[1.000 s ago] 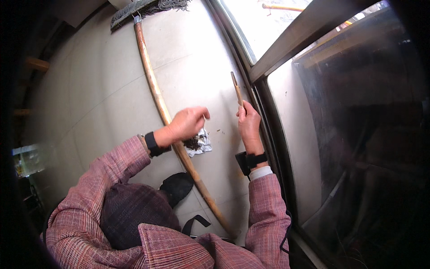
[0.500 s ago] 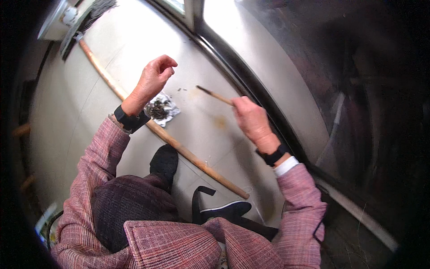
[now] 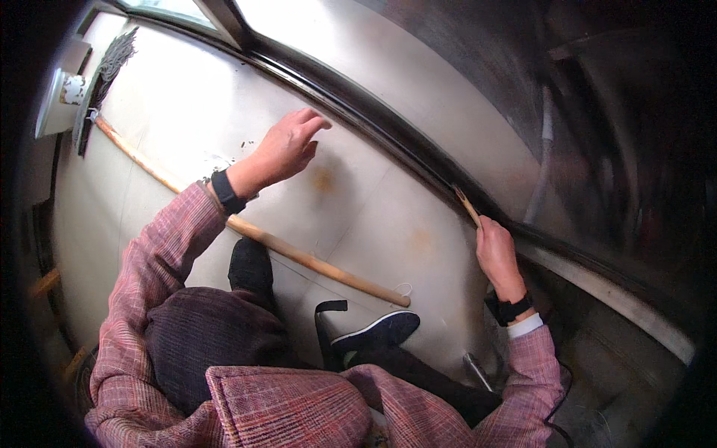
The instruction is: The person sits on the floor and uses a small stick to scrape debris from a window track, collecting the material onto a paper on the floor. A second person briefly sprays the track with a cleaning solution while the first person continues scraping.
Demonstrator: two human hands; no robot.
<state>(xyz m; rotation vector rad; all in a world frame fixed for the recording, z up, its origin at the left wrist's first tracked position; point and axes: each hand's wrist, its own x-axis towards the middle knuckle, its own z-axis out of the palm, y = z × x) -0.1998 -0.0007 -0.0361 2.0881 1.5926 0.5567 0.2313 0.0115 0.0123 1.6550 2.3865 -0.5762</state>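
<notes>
My right hand (image 3: 498, 250) is closed round a slender wooden stick (image 3: 470, 210) with a dark tip. That tip meets the dark metal track (image 3: 418, 158) along the foot of the glass panel; whether it is a brush I cannot tell. My left hand (image 3: 290, 145) hangs over the pale floor (image 3: 366, 216), fingers loosely bent and apart, with nothing seen in them. Under my left forearm, the white crumpled paper with dark debris is almost wholly hidden. A few dark crumbs (image 3: 247, 143) lie on the floor beside that wrist.
A mop's wooden handle (image 3: 314, 263) lies across the floor before my shoes (image 3: 379, 331), its grey strands (image 3: 118, 56) at the far left beside a white container (image 3: 60, 101). Dark glass (image 3: 597, 134) rises on the right. A shiny metal piece (image 3: 476, 370) lies near my right forearm.
My right hand has moved right and nearer, bringing the stick's tip from above the floor to the track. My left hand has shifted slightly right, its fingers straighter. The view has turned.
</notes>
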